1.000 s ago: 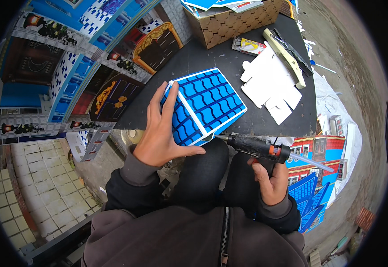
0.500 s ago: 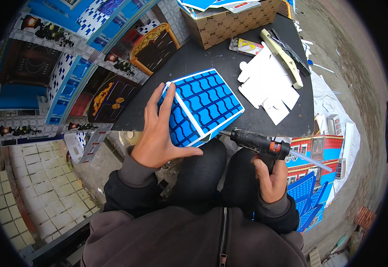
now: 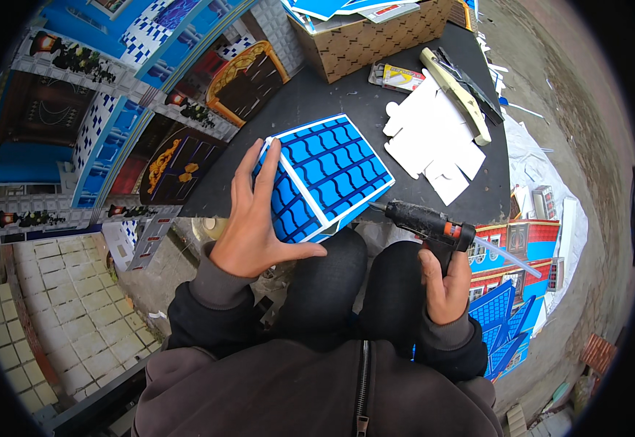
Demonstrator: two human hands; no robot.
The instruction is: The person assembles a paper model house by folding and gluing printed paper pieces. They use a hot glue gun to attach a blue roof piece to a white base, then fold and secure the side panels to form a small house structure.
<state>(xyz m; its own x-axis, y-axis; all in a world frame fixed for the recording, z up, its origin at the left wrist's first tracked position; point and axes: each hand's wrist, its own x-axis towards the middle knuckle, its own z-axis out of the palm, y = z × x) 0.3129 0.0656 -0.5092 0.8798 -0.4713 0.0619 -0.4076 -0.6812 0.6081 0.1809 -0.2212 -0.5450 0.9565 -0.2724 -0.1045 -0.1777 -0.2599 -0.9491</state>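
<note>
My left hand (image 3: pixel 253 218) lies flat with fingers spread against the near-left face of the blue roof piece (image 3: pixel 324 178), thumb hooked under its lower edge; it presses rather than clasps; the piece sits at the front edge of the black table (image 3: pixel 317 95), overhanging my knees a little; it is a folded card form, bright blue with dark wavy tile lines in rows, white along its ridges and edges, two sloped faces meeting at a white fold that runs away from me. My right hand (image 3: pixel 445 288) is clenched around the grip of a black glue gun (image 3: pixel 428 222); its nozzle points left, just short of the roof's right corner; a clear glue stick (image 3: pixel 507 256) juts out behind. Beyond lie white card cutouts (image 3: pixel 434 142), a pale utility knife (image 3: pixel 457 91) and a cardboard box (image 3: pixel 375 36); printed house facades (image 3: pixel 113 109) stand to the left.
</note>
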